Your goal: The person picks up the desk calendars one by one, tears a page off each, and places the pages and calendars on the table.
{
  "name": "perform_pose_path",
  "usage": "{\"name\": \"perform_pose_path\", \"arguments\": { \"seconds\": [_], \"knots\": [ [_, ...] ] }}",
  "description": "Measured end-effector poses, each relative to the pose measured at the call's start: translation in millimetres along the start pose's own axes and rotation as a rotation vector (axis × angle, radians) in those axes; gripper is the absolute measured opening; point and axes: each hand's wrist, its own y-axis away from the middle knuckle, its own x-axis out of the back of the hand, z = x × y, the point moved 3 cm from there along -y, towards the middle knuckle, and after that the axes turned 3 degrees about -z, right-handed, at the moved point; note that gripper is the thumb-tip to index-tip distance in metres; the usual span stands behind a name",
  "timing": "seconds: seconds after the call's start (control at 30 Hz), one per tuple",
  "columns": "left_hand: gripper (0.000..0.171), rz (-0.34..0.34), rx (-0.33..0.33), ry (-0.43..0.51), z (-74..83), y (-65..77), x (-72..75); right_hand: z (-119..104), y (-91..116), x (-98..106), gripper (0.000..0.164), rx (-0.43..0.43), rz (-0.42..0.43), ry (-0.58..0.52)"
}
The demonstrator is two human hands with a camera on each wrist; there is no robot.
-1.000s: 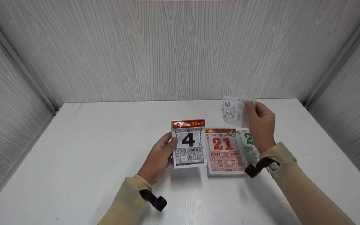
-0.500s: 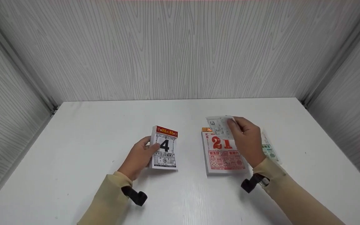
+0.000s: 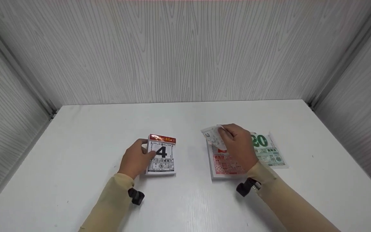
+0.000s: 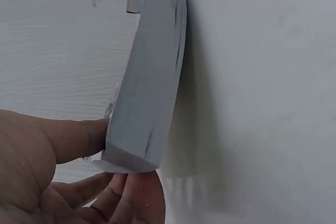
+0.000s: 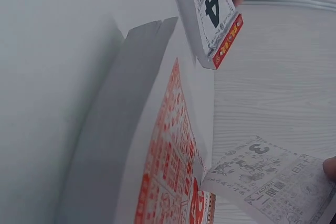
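My left hand (image 3: 135, 159) grips the left edge of a small, thick tear-off calendar (image 3: 162, 165) with a red header and a black 4. Its thumb lies on the front page, and the left wrist view shows fingers beneath the pad. Between thumb and fingers of my right hand (image 3: 240, 143) is a thin torn calendar page (image 3: 214, 137), marked with a 3 seen through the paper. That hand is over a larger tear-off calendar (image 3: 227, 165) printed in red, hiding most of its number and header. In the right wrist view the page (image 5: 273, 182) hangs beside this calendar.
A loose page with a green 20 (image 3: 267, 151) lies at the right of the red-printed calendar, partly behind my right hand. White tabletop (image 3: 185, 199) surrounds everything, and grey wood-grain panels (image 3: 185, 51) stand at the back and sides.
My left hand has carried the black-numbered calendar left and down towards the table. My right hand has brought the torn page left and lower, uncovering more of the green page.
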Motion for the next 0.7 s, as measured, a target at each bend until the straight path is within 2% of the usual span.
{"name": "perform_pose_path", "arguments": {
  "seconds": [0.23,0.33,0.5,0.7],
  "knots": [
    [0.056,0.015,0.015,-0.076,-4.7,-2.8,-0.1,-14,-9,-17,0.023,0.064,-0.008,0.138],
    [0.055,0.007,0.028,-0.097,-3.0,-2.9,0.9,-22,-9,-29,0.024,0.095,-0.057,0.213],
    [0.053,0.006,0.034,-0.120,-0.5,-2.5,2.1,-31,-3,-54,0.024,0.105,-0.271,0.326],
    [0.052,0.015,0.031,-0.109,-1.7,-3.8,0.1,-34,9,-77,0.022,0.127,-0.521,0.396]
  ]
}}
